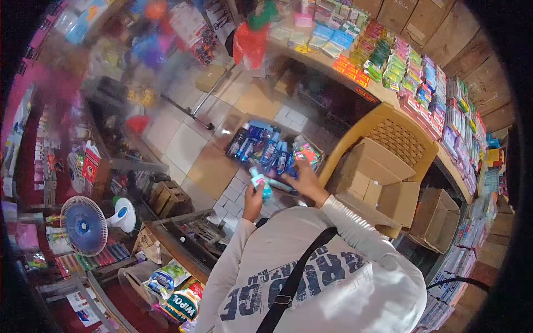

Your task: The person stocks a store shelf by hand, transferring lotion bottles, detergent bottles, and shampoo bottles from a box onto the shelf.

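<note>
My left hand (254, 202) is wrapped round a light teal bottle (260, 185) with a white cap, held upright in front of my body. To its right, my right hand (303, 178) reaches over the near edge of a box filled with dark blue bottles (270, 150). Its fingers are bent near the bottles, and whether they grip one is too small to tell. A red and green packet (308, 152) lies at the box's right end, beside my right fingers.
A tan plastic chair (388, 130) on the right bears an open cardboard box (373, 180); another box (437, 221) stands beyond it. Shelves of packets (427, 83) line the upper right. At left are a blue fan (84, 226), a wooden crate (169, 198) and a glass-topped counter.
</note>
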Tool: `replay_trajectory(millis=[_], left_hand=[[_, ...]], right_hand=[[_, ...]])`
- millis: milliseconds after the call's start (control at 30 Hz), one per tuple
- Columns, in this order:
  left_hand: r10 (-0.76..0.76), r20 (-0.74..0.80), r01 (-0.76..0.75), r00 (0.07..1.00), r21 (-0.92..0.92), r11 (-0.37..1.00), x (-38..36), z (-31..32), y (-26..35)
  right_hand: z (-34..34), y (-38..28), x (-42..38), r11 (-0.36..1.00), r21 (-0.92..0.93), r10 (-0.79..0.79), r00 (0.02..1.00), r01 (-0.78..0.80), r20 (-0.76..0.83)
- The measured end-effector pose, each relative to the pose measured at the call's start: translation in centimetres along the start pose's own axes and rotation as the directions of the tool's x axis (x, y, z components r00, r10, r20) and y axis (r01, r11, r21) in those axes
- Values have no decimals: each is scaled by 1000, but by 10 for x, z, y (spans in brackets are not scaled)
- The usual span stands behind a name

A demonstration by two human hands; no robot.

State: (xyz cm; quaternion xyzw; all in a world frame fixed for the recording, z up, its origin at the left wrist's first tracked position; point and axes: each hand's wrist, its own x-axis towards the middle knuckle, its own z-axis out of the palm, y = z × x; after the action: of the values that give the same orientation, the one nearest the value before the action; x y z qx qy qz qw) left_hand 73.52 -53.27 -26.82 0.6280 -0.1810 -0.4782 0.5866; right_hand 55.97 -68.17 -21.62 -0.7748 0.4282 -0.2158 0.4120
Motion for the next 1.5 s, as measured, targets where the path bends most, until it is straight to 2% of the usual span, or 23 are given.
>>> replay_trajectory(millis=[67,100,167,267,400,467,567,700,867,967,1033,1100,1133,1167,1267,1300,1400,1433,1500], left_hand=[[-44,-23,42,999,-100,994,-15,6,29],[-22,6,22,1000,-83,996,-19,8,44],[-84,-56,76,995,-143,987,-20,8,42],[-93,-61,80,994,-184,980,-22,9,45],[-84,-21,78,996,-198,977,-25,9,46],[-114,-37,104,993,-202,974,-26,8,46],[-158,-45,143,986,-243,959,-25,6,44],[-176,-5,170,984,-238,956,-22,5,39],[-202,3,198,979,-222,955,-21,6,37],[-199,32,201,979,-226,953,-23,13,49],[-220,55,227,974,-240,944,-23,17,49],[-257,70,266,964,-258,929,-18,19,43],[-260,86,274,962,-264,925,-18,19,43],[-263,101,281,959,-271,921,-19,17,43],[-237,194,279,952,-229,933,-22,16,51],[-222,233,271,947,-207,940,-23,16,54],[-209,216,260,954,-243,935,-24,22,53],[-263,128,287,956,-245,926,-8,15,21],[-245,56,251,968,-221,942,15,11,-6]], right_hand=[[-1,28,16,940,-323,-201,941,107,-274],[-6,29,23,914,-404,-137,961,30,-240],[-18,26,33,821,-560,2,982,-110,-189],[-8,45,46,771,-621,81,989,-140,-122],[-2,52,49,812,-554,118,982,-181,-147],[-2,49,48,818,-534,128,972,-216,-197],[3,66,53,828,-515,150,972,-222,-179],[5,87,51,892,-382,214,970,-243,-118],[-1,60,35,925,-219,285,948,-310,-138],[-21,14,20,939,114,305,939,-324,158],[22,52,10,976,169,97,972,-135,212],[26,35,2,926,359,-24,928,-120,373],[7,-8,-3,843,491,-65,864,-221,500],[4,-24,-6,899,383,-30,840,-215,542],[31,-5,-9,805,514,-88,796,-298,599],[38,6,-10,845,486,-124,801,-224,585],[41,19,-8,909,381,-91,809,-171,581],[30,11,-5,933,309,-15,840,-182,542],[-1,-16,1,963,161,125,889,-215,442]])
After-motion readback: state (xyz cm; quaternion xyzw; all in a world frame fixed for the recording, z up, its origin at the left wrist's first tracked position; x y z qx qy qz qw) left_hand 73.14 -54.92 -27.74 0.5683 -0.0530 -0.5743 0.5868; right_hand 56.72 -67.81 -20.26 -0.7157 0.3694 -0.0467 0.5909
